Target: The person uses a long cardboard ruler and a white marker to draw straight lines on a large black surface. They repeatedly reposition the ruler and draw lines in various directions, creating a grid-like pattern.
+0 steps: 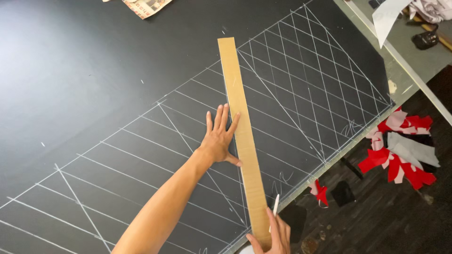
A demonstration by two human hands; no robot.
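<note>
A long cardboard strip (242, 141) is pinned flat on black fabric (94, 80) chalked with a diamond grid.

The left hand (219, 141) is spread open, fingers pressed along the strip's edge; the right hand (273, 235) is closed on white chalk (275, 208) at the strip's near end. Red and white scraps (400, 150) lie on the dark floor.

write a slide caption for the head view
Left hand pins a long cardboard strip on chalk-gridded black fabric; right hand holds chalk.

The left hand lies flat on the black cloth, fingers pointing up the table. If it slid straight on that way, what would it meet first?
Probably the long cardboard strip: the left hand already touches its edge, fingers angled slightly toward it.
</note>
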